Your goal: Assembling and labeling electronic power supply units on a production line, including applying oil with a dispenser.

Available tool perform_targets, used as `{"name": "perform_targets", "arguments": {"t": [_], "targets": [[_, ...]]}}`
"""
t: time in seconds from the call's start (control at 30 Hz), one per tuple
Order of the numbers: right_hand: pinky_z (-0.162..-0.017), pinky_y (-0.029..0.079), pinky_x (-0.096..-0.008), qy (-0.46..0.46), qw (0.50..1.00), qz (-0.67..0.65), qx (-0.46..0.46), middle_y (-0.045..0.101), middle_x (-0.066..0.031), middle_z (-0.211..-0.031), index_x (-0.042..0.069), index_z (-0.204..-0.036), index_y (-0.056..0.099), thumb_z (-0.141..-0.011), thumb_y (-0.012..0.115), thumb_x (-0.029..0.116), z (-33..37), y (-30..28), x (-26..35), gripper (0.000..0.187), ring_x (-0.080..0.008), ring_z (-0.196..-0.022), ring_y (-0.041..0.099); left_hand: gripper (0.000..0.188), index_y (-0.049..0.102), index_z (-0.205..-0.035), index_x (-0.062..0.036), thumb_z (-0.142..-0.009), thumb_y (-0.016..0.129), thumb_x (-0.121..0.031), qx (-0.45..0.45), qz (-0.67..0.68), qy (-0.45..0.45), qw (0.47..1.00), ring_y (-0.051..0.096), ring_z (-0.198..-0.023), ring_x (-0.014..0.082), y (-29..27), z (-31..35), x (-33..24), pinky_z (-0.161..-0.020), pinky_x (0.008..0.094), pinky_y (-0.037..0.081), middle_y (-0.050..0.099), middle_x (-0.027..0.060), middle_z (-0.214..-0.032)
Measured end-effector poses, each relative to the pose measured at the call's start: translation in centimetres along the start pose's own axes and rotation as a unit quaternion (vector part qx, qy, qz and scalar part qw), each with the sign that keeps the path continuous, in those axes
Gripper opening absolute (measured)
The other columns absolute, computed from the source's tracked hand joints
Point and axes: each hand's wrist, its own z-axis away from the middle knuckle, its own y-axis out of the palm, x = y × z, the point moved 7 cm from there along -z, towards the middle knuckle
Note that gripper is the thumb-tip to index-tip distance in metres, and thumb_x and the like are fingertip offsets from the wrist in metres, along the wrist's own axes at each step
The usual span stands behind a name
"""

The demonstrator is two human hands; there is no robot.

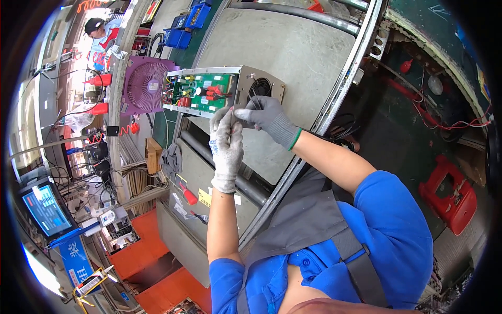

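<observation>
An open metal-cased electronic unit lies on the grey work surface, with a green circuit board and red wires showing inside. Its end panel carries a round black fan. My left hand, in a white glove, is closed at the panel's near corner. Its fingers point up and bent fingertips press together. From the right, my right hand, in a grey glove with a green cuff, reaches to the same corner. Thumb and fingers are pinched close to my left fingertips. Whatever lies between the fingers is too small or hidden to name.
Left of the unit stands a purple fan. Blue bins sit beyond it. A metal rail edges the work surface. A red-handled tool lies below my left hand. A red stool is at right. Another person is far left.
</observation>
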Motion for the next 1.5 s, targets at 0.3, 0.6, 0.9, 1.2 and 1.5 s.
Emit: {"name": "perform_targets", "arguments": {"t": [0.3, 0.6, 0.9, 1.2, 1.5], "targets": [[-0.049, 0.042, -0.0196, -0.007, 1.0, -0.014, 0.023, 0.061, 0.0022, -0.069, 0.011, -0.076, 0.058, -0.083, 0.083, 0.029, -0.1, -0.1, -0.4, 0.032, -0.0038, -0.057, 0.053, 0.038, 0.062, -0.128, -0.0017, -0.09, 0.062, 0.001, -0.022, -0.009, 0.015, 1.0, 0.056, -0.12, 0.0336, -0.2, 0.0, -0.3, -0.103, 0.0404, 0.045, 0.059, 0.0176, -0.128], [-0.051, 0.044, -0.0239, -0.014, 0.998, 0.038, 0.042, 0.061, 0.0004, -0.067, 0.009, -0.076, 0.061, -0.082, 0.082, 0.03, -0.6, -1.7, 0.1, 0.03, -0.0062, -0.057, 0.055, 0.04, 0.06, -0.131, -0.002, -0.092, 0.06, -0.001, -0.004, -0.004, -0.005, 1.0, 0.052, -0.125, 0.0293, 0.0, -0.5, -1.2, -0.107, 0.0384, 0.042, 0.055, 0.015, -0.133], [-0.046, 0.036, -0.0189, -0.023, 0.994, 0.068, -0.081, 0.059, 0.0023, -0.065, 0.01, -0.082, 0.065, -0.088, 0.076, 0.04, -5.1, -6.6, 3.0, 0.033, -0.003, -0.049, 0.046, 0.043, 0.061, -0.132, -0.0057, -0.09, 0.062, 0.001, -0.004, 0.027, -0.006, 1.0, 0.057, -0.118, 0.0316, -0.6, -0.8, -1.3, -0.096, 0.0379, 0.05, 0.054, 0.0181, -0.131], [-0.046, 0.033, -0.0172, -0.061, 0.995, -0.025, -0.08, 0.061, 0.0008, -0.073, 0.007, -0.092, 0.068, -0.093, 0.069, 0.038, -11.5, -8.6, 8.8, 0.03, -0.0022, -0.056, 0.05, 0.044, 0.062, -0.131, -0.0074, -0.087, 0.063, 0.001, -0.027, -0.004, -0.054, 0.998, 0.059, -0.117, 0.0394, -1.1, -0.9, -1.6, -0.097, 0.0414, 0.051, 0.056, 0.022, -0.132], [-0.088, 0.051, -0.0403, -0.138, 0.781, 0.503, 0.343, 0.073, -0.0147, -0.11, 0.009, -0.132, 0.062, -0.092, 0.063, 0.036, -23.5, 15.4, 9.3, 0.048, -0.027, -0.099, 0.068, 0.084, 0.045, -0.149, -0.0138, -0.074, 0.082, -0.018, -0.072, -0.134, -0.13, 0.98, 0.067, -0.105, 0.0325, -3.0, 2.5, -3.1, -0.085, 0.0446, 0.051, 0.04, 0.0246, -0.153]]}}
